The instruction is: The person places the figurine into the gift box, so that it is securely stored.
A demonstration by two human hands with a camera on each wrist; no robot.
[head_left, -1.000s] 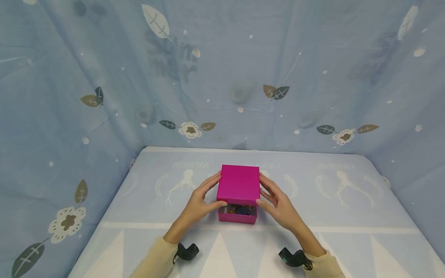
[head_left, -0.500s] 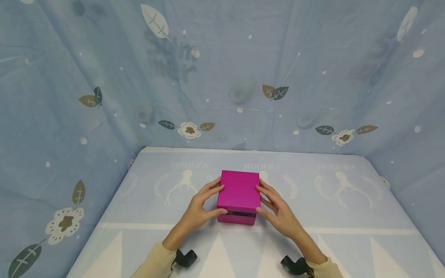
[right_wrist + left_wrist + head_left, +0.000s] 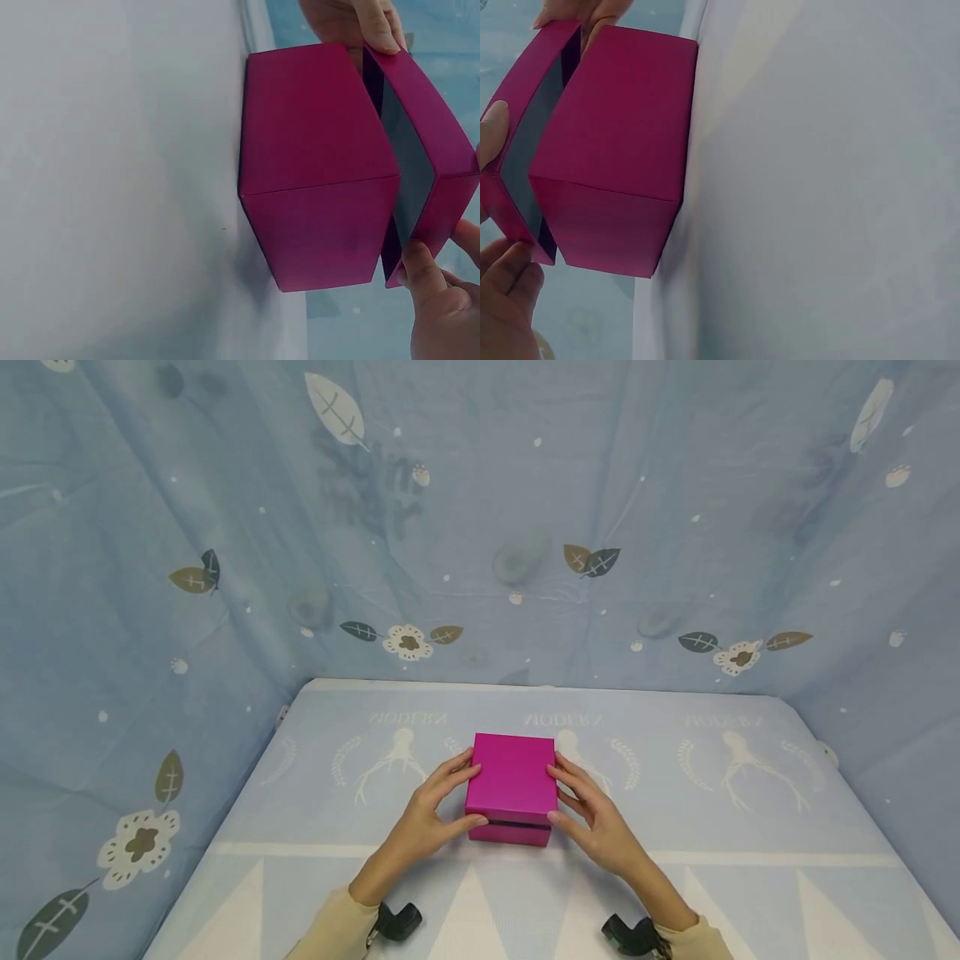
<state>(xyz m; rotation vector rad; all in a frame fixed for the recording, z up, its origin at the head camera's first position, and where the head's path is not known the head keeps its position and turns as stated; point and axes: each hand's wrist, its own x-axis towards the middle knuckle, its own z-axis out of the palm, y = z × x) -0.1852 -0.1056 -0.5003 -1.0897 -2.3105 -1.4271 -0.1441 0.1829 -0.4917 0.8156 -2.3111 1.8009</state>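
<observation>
A magenta box lid (image 3: 512,774) sits just above its matching box base (image 3: 510,835), with a thin dark gap along the front. My left hand (image 3: 429,814) holds the lid by its left side, thumb at the front corner. On the opposite side my right hand (image 3: 600,827) grips it the same way. The left wrist view shows the lid (image 3: 526,79) tilted and apart from the base (image 3: 615,112), its pale inside visible. From the right wrist, the lid (image 3: 431,112) likewise stands off the base (image 3: 319,124). The box's contents are hidden.
The base stands on a table with a pale patterned cloth (image 3: 300,810). Behind and beside it hangs a blue curtain (image 3: 480,527) printed with leaves and flowers. Black wrist cameras (image 3: 397,922) are strapped near both cuffs.
Both hands have lowered the lid toward the base. The wide front opening, where small coloured items showed, has narrowed to a thin dark slit.
</observation>
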